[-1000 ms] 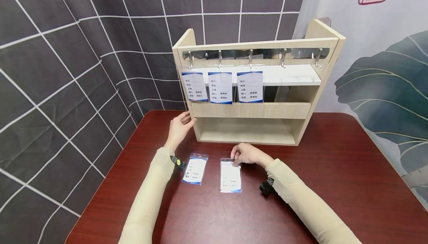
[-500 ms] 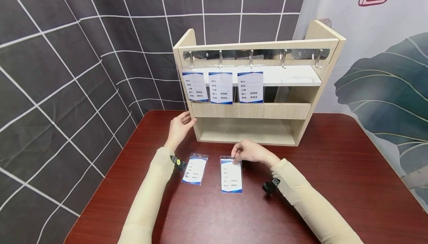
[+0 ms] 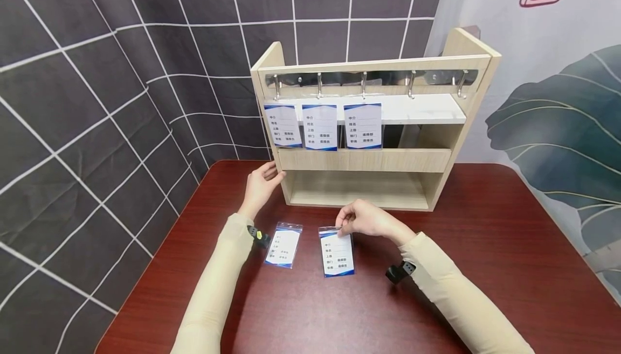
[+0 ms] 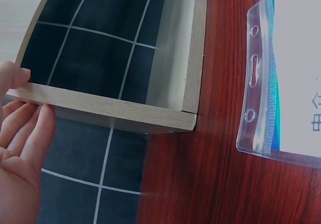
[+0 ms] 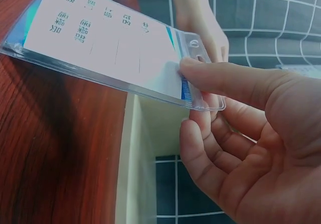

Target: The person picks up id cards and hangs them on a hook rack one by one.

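In a clear plastic sleeve with a slotted top edge, a white and blue badge (image 5: 100,48) is pinched by my right hand (image 3: 366,219), thumb on its front and fingers behind. Its top end is lifted off the table in the right wrist view. My left hand (image 3: 260,187) grips the left side panel of the wooden shelf (image 3: 364,160), thumb on one face and fingers on the other. A second badge (image 3: 283,246) lies flat on the table beside my left wrist. Three more badges, including one in the middle (image 3: 320,127), hang in a row under the metal hooks.
A metal strip with several hooks (image 3: 412,85) runs along the shelf's upper front; its two right hooks carry no badge. The shelf stands toward the back of the dark red table (image 3: 310,316). A dark grid-patterned cloth (image 3: 160,63) hangs behind and to the left.
My right hand has raised the badge's top end slightly off the table, tilting it toward me, and the wrist has shifted a little right. My left hand stays on the shelf.
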A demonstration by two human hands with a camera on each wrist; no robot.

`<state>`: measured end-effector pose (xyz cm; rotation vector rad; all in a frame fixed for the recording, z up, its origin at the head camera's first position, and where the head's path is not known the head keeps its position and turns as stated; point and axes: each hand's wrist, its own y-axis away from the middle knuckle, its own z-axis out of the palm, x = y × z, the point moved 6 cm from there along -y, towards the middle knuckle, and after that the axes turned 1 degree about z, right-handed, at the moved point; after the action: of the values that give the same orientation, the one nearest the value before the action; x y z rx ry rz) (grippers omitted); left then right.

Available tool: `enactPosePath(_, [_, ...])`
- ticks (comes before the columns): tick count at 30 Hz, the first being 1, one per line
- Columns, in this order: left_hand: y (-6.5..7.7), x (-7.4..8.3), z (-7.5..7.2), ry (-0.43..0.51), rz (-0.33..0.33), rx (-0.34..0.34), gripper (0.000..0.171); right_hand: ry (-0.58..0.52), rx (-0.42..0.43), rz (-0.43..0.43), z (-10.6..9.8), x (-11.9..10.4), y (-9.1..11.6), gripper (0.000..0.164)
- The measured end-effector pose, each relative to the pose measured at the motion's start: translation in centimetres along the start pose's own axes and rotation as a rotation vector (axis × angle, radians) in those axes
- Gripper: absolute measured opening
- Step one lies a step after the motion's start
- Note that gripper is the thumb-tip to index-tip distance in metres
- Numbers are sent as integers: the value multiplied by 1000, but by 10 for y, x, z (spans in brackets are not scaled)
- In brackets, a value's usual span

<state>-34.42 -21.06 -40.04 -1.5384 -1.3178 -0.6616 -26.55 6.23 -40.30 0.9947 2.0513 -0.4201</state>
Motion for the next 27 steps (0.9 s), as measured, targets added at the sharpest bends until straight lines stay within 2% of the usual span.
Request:
enactPosePath(7, [0,0,0,6,-3,0,52,19,9,-41,-1,-3,3,8])
enactPosePath(15, [0,-2,-1,9,-1,6,51,-14,10,-60,-5,-4,4,4])
enactPosePath(21, [0,-1,-1,7,3,4,52,3,71,-86,-17,-9,7,4])
enactPosePath(27, [0,1,0,9,-1,-3,52,19,139,-54,-35,-14,13,4])
